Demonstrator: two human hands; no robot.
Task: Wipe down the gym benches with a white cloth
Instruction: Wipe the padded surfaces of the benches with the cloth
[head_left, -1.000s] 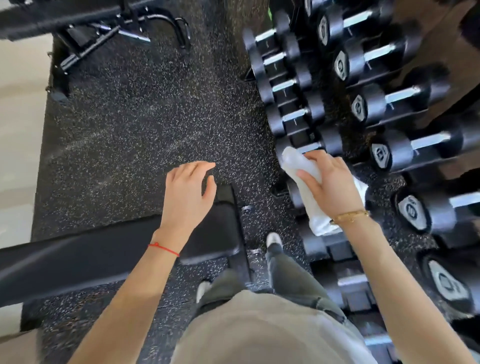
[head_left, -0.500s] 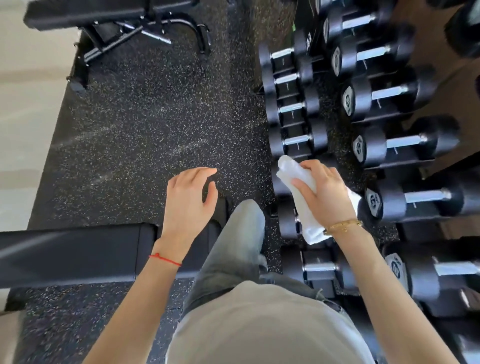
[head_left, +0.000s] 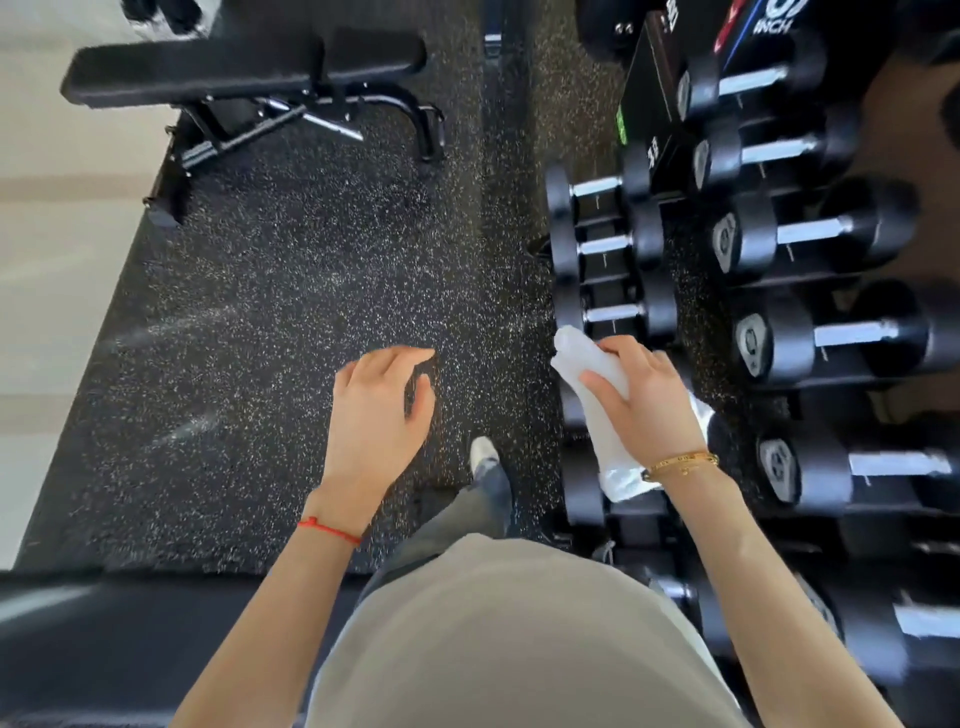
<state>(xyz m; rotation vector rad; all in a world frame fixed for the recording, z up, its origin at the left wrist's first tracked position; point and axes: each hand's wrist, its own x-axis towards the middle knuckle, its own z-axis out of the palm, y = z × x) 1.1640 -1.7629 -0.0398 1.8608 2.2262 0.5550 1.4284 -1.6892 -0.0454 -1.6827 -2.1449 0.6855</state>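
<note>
- Head view, right hand (head_left: 641, 402): fingers and thumb curled round a rolled white cloth (head_left: 597, 400); cloth held in the air, one end poking out past the fingertips, other end hanging below the wrist beside a gold bracelet (head_left: 683, 462).
- Left hand (head_left: 376, 410): holding nothing, fingers loosely bent, thumb apart, hovering above the speckled rubber floor (head_left: 291, 291); red string (head_left: 330, 530) at the wrist.
- Cloth position: directly over the near row of small dumbbells (head_left: 613, 244), well apart from either bench.
- Near bench (head_left: 130, 639): black pad across the bottom left edge, below the left forearm, partly hidden by the arm and a beige shirt (head_left: 509, 639); not touched by either hand.
- Far bench (head_left: 244, 65): black padded, on a black metal frame, at the top left, standing at the edge of the rubber floor beside a pale floor (head_left: 57, 234).
- Open rubber floor between the hands and the far bench.
- Right side: dumbbell rack, two rows; larger dumbbells (head_left: 815, 234) with chrome handles in the outer row, close beside the right arm.
- One foot in a light shoe (head_left: 483, 449) on the floor between the two hands, dark trouser leg behind it.
- Black signboard (head_left: 649, 88) at the top of the rack, lettering not legible in full.
</note>
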